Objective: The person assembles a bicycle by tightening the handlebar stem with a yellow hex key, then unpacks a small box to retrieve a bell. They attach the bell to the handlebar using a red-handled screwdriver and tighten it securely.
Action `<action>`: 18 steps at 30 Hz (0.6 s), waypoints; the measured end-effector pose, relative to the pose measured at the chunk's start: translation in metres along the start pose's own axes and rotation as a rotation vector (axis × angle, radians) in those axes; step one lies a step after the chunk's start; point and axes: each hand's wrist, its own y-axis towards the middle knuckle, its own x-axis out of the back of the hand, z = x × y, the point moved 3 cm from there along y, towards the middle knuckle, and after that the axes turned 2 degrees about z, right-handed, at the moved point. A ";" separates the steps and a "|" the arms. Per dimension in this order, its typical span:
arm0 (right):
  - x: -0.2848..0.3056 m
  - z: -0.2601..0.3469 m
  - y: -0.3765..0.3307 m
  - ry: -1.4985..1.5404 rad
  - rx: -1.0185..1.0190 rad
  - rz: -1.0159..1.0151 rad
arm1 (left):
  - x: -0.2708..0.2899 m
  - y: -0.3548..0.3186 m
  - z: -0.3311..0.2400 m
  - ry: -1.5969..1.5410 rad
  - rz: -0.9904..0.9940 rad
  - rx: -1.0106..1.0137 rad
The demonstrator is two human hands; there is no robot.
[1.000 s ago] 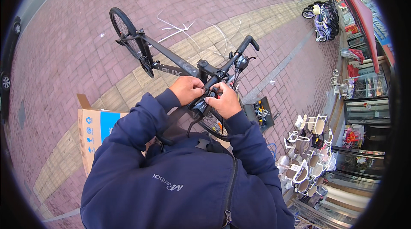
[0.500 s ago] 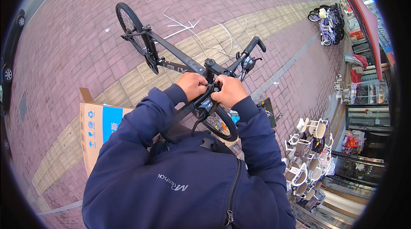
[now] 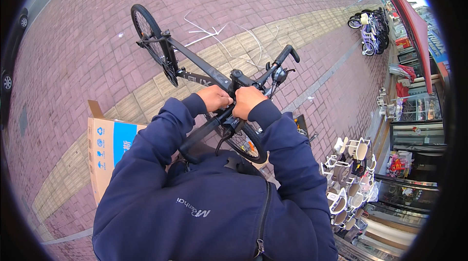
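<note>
A black bicycle (image 3: 195, 70) stands on the brick pavement in front of me, its rear wheel (image 3: 148, 39) far left and its front wheel (image 3: 246, 144) close to my body. Both of my hands sit side by side on the near half of the black handlebar (image 3: 273, 73), next to the stem. My left hand (image 3: 214, 98) is closed around the bar. My right hand (image 3: 247, 101) is closed on the bar too, just right of the left one. Whether either hand also holds a small tool is hidden by the fingers. My dark blue sleeves fill the lower picture.
An open cardboard box (image 3: 105, 149) with a blue panel stands at my left. White strips (image 3: 209, 31) lie on the yellow paving beyond the bike. Stacked white helmets (image 3: 348, 173) stand at my right. Parked small bicycles (image 3: 370, 29) stand far right near a red awning.
The view has tilted and the bicycle sits lower and larger in the picture. My hands have stayed closed on the handlebar near the stem, with only a slight shift.
</note>
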 end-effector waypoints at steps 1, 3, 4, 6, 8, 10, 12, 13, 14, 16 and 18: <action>0.000 0.001 0.000 -0.033 0.016 0.015 | -0.001 0.000 0.000 0.031 0.001 -0.049; 0.003 0.000 -0.002 0.050 0.026 -0.028 | -0.002 0.001 0.000 0.098 -0.006 -0.169; 0.005 -0.006 -0.008 0.164 0.021 -0.085 | -0.003 0.002 0.002 0.075 0.006 -0.143; 0.009 -0.019 -0.016 0.323 0.017 -0.108 | -0.004 0.003 0.006 0.018 0.023 -0.085; 0.009 -0.028 -0.018 0.373 0.019 -0.102 | -0.005 0.002 0.008 -0.058 0.007 -0.059; 0.003 -0.037 -0.026 0.483 0.032 -0.108 | -0.006 0.001 0.007 -0.094 -0.027 -0.068; -0.005 -0.044 -0.033 0.563 0.048 -0.110 | -0.006 -0.001 0.002 -0.081 -0.081 -0.102; -0.011 -0.046 -0.035 0.651 0.045 -0.100 | -0.007 -0.002 0.000 -0.166 -0.075 -0.122; -0.014 -0.047 -0.037 0.637 0.072 -0.141 | -0.008 -0.004 -0.004 -0.239 -0.072 -0.137; -0.021 -0.049 -0.039 0.649 0.073 -0.180 | -0.007 -0.006 -0.010 -0.335 -0.066 -0.164; -0.024 -0.049 -0.038 0.647 0.102 -0.215 | -0.006 -0.008 -0.018 -0.371 -0.059 -0.203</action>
